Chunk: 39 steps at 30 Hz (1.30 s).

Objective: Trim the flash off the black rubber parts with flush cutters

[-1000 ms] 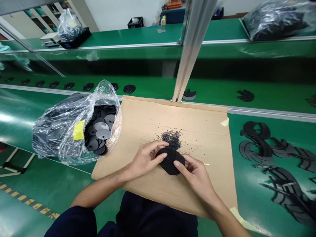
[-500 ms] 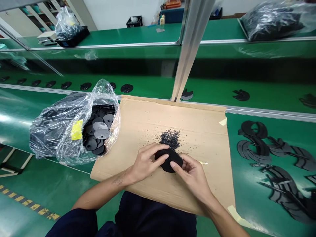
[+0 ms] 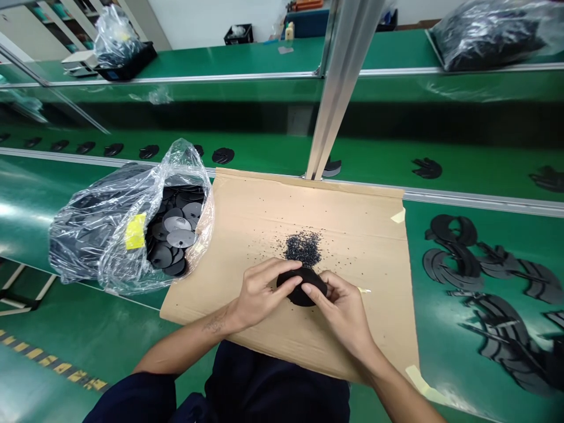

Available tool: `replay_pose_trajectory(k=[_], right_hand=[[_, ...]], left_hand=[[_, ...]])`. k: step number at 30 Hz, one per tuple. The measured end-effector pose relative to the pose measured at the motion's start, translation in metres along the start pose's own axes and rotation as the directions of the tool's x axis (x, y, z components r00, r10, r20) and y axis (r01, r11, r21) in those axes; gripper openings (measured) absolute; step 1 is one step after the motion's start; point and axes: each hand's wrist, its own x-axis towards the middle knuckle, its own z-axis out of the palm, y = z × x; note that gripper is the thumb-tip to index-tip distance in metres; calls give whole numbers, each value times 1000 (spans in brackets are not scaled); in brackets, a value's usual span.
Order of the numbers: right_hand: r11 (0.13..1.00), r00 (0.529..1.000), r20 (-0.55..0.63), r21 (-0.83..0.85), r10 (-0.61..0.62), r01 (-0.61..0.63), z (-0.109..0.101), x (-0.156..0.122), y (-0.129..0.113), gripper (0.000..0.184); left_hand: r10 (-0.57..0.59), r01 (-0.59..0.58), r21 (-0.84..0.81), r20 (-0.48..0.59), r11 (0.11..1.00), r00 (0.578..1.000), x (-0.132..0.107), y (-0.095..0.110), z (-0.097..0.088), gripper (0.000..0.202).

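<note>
The step in hand looked to be the two-handed handling of a black round piece point(image 3: 312, 276) above the near part of a cardboard sheet point(image 3: 247, 217) on the counter point(image 3: 436, 346). The next move seemed to call for an even pinch from both sides. The piece sat between the grips, just nearer than the dark crumbs point(image 3: 303, 248): the left hand point(image 3: 259, 294) pinched its left side, the right hand point(image 3: 346, 302) its right.

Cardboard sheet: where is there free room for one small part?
Nearly bare: the cardboard sheet's left side, between plastic bag and black granules; its right side, between right hand and green bench. Crowded: the middle, with granules, left hand, right hand and black disc.
</note>
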Motion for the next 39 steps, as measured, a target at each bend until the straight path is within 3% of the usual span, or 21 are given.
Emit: replay_pose_trajectory(k=[7,10,13,16,19,22,25,28,32,37,39], right_hand=[[997,998,4,22,-70,70,2,-2,2,43],[990,990,-33,-40,-138,137,2,-6,5,41],[972,979,-8,-121,-202,200,-2,-7,4,34],[933,953,100,-200,-285,300,-11,-5,-3,19],[855,894,191,-266,-405,445,-20,-3,-11,14],[772,821,241,-282,-518,569,-23,-5,-13,19],[734,784,223,-274,-579,621,-23,-9,-11,20],[743,790,201,-268,-580,614,-21,-12,-8,20],[768,813,198,-268,-547,582,-22,-15,-10,16],[791,838,210,-277,-504,545,-22,-18,-16,12],[795,840,199,-270,-505,543,-21,-19,-16,11]], left_hand=[[-27,28,-30,50,999,998,0,1,-1,29],[-160,167,-71,94,983,983,3,3,-4,34],[-227,253,-103,213,962,950,7,5,-10,22],[-98,125,-84,266,989,959,9,6,-15,19],[45,-25,-76,263,997,964,9,7,-18,25],[71,-47,-106,241,993,968,12,11,-20,30],[63,-24,-150,261,988,963,15,17,-23,32],[53,-8,-160,278,987,959,15,21,-24,28],[49,-16,-162,203,987,978,12,23,-23,23],[36,20,-191,287,981,957,10,23,-23,25],[33,17,-188,258,982,966,9,23,-23,22]])
